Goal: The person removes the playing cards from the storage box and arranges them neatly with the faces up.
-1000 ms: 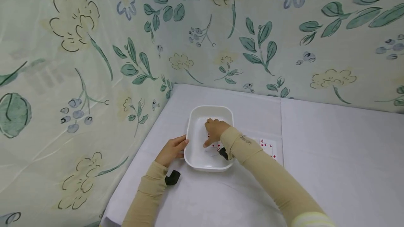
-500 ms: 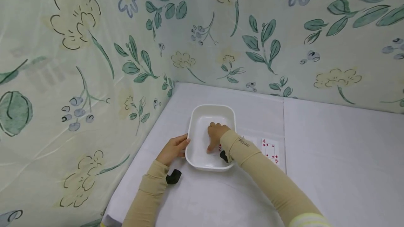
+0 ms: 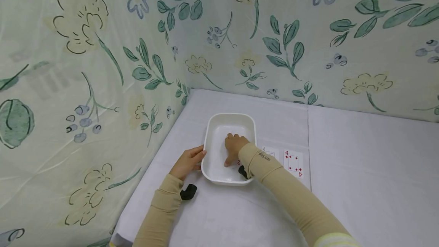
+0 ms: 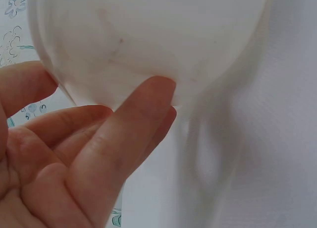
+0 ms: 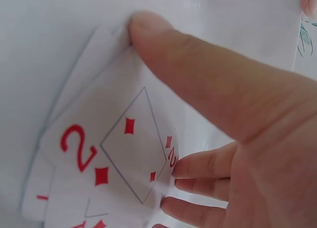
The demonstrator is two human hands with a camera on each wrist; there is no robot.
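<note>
A white rectangular tray (image 3: 213,178) stands on the white-covered table. My left hand (image 3: 186,163) grips its left side, with the thumb (image 4: 143,109) against the tray wall and the fingers behind. Inside the tray, my right hand (image 3: 236,149) reaches down over a small overlapping stack of playing cards (image 5: 126,153). A two of diamonds is on top, with corners of other cards sticking out beneath. The thumb (image 5: 153,27) is at one end of the stack and the fingertips are at the opposite end. From the head view, my hand hides most of the cards.
Right of the tray lie a four of diamonds (image 3: 293,164) and another card (image 3: 269,151), partly covered by my right sleeve (image 3: 274,170). Floral cloth (image 3: 240,48) hangs behind and on the left. A black wrist device (image 3: 188,192) sits at my left cuff.
My right hand has shifted slightly to the right and nearer inside the tray, closing over the cards; less of them shows. My left hand stays at the tray's side.
</note>
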